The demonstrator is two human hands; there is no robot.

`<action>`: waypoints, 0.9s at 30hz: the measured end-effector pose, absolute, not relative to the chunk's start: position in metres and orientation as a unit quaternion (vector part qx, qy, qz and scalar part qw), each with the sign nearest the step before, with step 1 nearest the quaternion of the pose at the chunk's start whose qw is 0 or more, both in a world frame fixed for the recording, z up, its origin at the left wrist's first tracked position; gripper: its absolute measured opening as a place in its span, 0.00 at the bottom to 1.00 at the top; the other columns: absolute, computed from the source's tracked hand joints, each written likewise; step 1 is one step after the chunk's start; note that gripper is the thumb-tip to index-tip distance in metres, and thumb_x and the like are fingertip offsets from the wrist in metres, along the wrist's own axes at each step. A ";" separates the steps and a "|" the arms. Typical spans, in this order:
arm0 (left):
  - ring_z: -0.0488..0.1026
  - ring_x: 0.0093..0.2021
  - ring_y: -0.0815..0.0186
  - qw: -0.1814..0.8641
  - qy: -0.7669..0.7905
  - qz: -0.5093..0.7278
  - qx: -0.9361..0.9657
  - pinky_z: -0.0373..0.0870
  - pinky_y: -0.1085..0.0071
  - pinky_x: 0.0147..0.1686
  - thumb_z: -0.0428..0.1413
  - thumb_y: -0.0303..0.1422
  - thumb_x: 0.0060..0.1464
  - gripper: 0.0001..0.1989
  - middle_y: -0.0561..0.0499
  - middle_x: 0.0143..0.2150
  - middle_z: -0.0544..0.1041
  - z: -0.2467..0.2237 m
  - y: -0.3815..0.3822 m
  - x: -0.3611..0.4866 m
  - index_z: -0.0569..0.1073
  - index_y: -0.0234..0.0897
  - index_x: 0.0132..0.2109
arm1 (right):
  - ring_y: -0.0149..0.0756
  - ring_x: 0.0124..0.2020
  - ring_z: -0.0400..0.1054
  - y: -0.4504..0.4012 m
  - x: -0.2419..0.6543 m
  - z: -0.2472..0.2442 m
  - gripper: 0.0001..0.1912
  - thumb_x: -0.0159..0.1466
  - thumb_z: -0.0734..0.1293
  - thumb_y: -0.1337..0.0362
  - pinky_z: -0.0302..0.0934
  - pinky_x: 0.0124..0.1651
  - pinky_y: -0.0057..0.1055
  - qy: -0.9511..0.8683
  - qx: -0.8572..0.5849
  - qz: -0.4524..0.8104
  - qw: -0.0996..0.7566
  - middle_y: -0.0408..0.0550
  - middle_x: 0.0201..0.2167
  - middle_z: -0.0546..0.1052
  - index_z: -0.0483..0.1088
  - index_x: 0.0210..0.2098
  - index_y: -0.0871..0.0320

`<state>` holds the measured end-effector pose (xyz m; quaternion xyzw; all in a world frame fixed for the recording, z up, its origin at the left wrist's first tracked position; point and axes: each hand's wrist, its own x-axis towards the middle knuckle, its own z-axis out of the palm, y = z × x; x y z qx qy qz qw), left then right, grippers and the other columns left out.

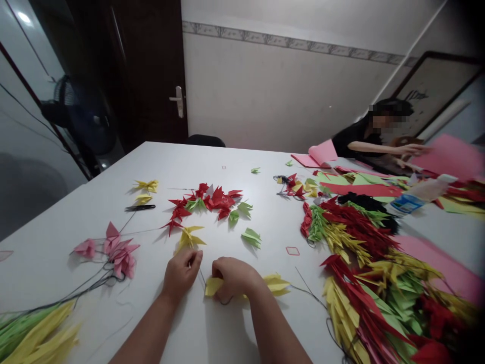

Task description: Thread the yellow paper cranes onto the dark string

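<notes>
White bench (pixel 170 162), pretty much covered in folded paper. My right hand (pixel 237 278) is near the front edge, its grip closed around a yellow paper piece (pixel 213 287), with a yellow bundle (pixel 278 284) just beyond the wrist. The left hand (pixel 184 273) has its grip pinched closed right by a spiky yellow paper shape (pixel 191 236); can't tell if it's got paper or thread in there. Farther back sits a red cluster (pixel 214 199) with green bits, plus pink ones (pixel 121 250) to the left and black-handled snips (pixel 140 208). The right side's a massive multicolour heap (pixel 359 253), with a blue-labelled bottle (pixel 420 194) near the back of it. Room-wise: dark door (pixel 151 71) with a silver handle (pixel 179 102), floor fan (pixel 85 111) in the left corner, pale wall (pixel 265 91) with a patterned border (pixel 295 43), dark chair (pixel 206 140) behind the far edge. Far right, another person (pixel 359 134) handles a blurry pink sheet (pixel 450 156) below a framed picture (pixel 428 96).
</notes>
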<state>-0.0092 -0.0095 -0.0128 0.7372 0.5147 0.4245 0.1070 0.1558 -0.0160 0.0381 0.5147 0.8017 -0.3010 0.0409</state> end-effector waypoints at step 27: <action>0.66 0.29 0.69 0.194 0.411 0.369 0.811 0.67 0.72 0.31 0.52 0.41 0.51 0.17 0.51 0.33 0.72 -0.012 -0.011 -0.006 0.68 0.37 0.46 | 0.27 0.27 0.64 -0.008 0.171 0.035 0.21 0.57 0.62 0.49 0.62 0.28 0.25 0.647 0.441 -0.585 -0.210 0.47 0.35 0.71 0.67 0.42 0.58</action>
